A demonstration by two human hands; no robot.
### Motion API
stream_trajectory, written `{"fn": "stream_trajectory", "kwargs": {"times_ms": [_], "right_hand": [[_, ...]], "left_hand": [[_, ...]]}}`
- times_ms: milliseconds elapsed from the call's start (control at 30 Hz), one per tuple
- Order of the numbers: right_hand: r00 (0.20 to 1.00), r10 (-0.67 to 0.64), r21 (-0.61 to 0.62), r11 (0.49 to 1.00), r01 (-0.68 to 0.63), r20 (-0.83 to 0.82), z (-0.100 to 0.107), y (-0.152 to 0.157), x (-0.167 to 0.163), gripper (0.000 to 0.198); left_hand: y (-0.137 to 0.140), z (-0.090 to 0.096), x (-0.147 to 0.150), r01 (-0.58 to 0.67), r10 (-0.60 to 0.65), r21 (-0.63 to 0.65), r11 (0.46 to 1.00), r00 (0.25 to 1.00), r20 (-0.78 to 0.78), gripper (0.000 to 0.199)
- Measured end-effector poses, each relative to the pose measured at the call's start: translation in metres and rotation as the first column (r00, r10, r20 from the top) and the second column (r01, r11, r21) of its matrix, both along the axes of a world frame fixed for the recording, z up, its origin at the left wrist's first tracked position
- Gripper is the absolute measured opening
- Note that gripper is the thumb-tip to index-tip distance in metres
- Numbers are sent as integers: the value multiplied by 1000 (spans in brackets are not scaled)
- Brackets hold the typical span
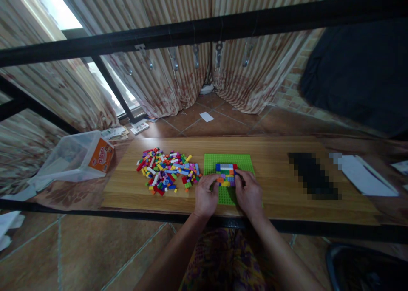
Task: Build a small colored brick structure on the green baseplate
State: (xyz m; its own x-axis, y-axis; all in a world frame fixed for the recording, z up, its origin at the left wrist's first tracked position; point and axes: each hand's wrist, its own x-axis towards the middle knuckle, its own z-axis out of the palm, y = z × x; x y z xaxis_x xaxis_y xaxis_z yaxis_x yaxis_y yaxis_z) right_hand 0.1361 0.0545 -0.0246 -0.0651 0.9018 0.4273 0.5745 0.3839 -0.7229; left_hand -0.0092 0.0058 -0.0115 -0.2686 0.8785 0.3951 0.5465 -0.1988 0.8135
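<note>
A green baseplate (244,160) is lying on the wooden desk (277,155) in front of the person, and a multicoloured brick block (227,171) is sitting on the middle of it, leaving green studs showing on the far and near sides. The left hand (205,194) is reaching in over the baseplate's left edge, so that the brick block is lying just beyond and to the right of its fingertips; its fingers are curling beside an orange brick (220,179), though whether they are pinching it I cannot tell. The right hand (250,193) is resting over the baseplate's right side, with the brick block lying directly to the left of its bent fingers, which are bearing against the block's right side; how firmly they are closing on it I cannot tell. Just left of the baseplate, a pile of loose bricks (168,168) is spreading across the desk in many colours. Farther left of the baseplate, past the desk's end, a clear plastic box (75,155) is lying with an orange label facing the desk. Well right of the baseplate, a dark pixelated shape (314,176) is occupying the desk.
</note>
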Motion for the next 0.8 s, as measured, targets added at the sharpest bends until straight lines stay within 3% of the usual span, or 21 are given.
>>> {"fn": "stream_trajectory", "kwargs": {"times_ms": [267, 500, 800], "right_hand": [[1000, -8, 12, 1000, 7, 28, 0, 0, 0, 36], [970, -36, 33, 999, 29, 242, 4, 0, -7, 63], [944, -91, -91, 988, 125, 318, 12, -2, -14, 72]], "left_hand": [[0, -4, 2, -21, 22, -36, 999, 999, 33, 32], [-1, -8, 3, -24, 24, -26, 999, 999, 34, 34], [-1, -7, 4, -14, 15, -26, 1000, 999, 45, 34]]}}
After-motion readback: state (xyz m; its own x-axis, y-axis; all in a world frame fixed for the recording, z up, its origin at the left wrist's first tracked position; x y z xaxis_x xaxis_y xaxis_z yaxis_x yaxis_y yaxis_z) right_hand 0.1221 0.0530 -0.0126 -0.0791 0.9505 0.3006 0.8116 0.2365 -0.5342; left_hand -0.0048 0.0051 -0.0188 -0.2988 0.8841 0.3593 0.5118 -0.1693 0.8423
